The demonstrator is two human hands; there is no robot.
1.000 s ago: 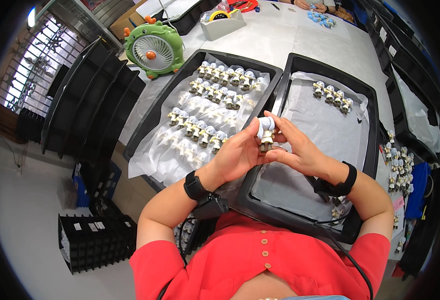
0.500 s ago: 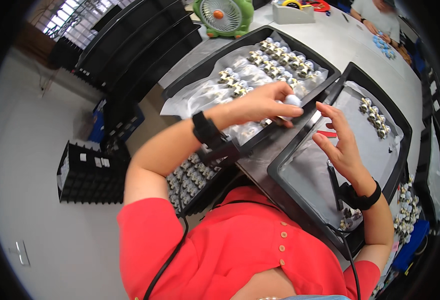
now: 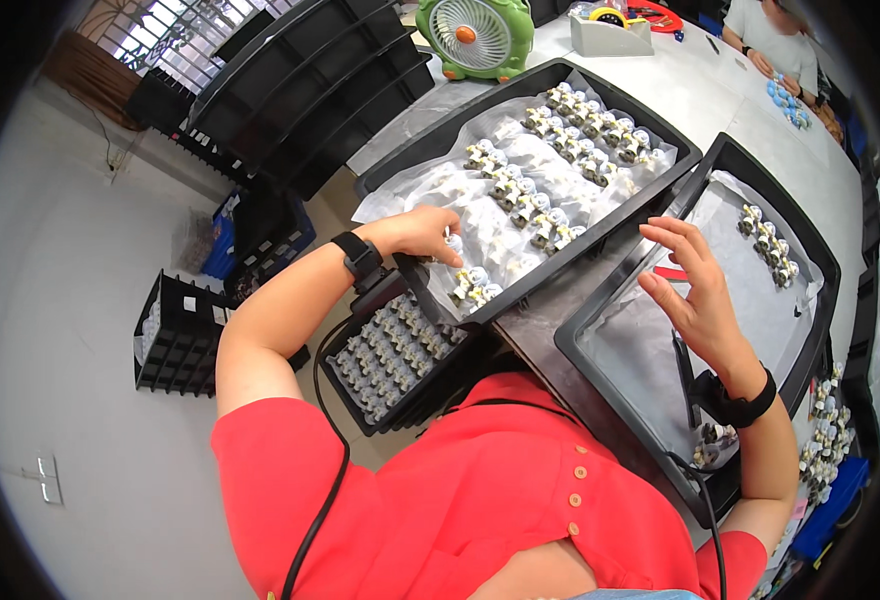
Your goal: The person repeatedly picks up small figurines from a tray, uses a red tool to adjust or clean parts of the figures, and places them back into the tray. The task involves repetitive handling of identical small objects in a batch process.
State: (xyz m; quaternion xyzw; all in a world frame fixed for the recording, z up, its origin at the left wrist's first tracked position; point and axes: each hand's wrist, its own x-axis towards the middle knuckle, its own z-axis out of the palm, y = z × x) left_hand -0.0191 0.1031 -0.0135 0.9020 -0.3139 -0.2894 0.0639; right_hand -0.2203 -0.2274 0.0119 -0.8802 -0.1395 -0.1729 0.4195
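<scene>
The small white-and-gold figurines (image 3: pixel 535 205) lie in rows on a clear plastic sheet inside the left black tray (image 3: pixel 628 105), and the rows run diagonally from the near left corner up toward the far right. My left hand (image 3: pixel 422 232) is down at the near left end of that tray, fingers curled over one small pale piece beside the nearest cluster (image 3: pixel 472 285); I can't tell whether the fingers have actually closed on it, since the knuckles hide the tips. My right hand (image 3: pixel 695 290) floats open over the right black tray (image 3: pixel 828 265), fingers spread, holding nothing and touching nothing. So the two hands are well apart, one over each tray.

The relation that matters: the figurines sit directly under and just beyond the left hand, stretching away from it toward the far right, so the left hand is clearly the nearer one. The right hand would have to cross the tray edges to reach them.

In the right tray a short row of finished pieces (image 3: pixel 772 243) lies at the far side on its sheet. Farther out on the table (image 3: pixel 705 95) stand a green fan (image 3: pixel 475 35) and a tape dispenser (image 3: pixel 610 25). Another person's hands (image 3: pixel 765 62) work at the far right corner. Below the table's near left edge sits another tray of small parts (image 3: pixel 392 355).
</scene>
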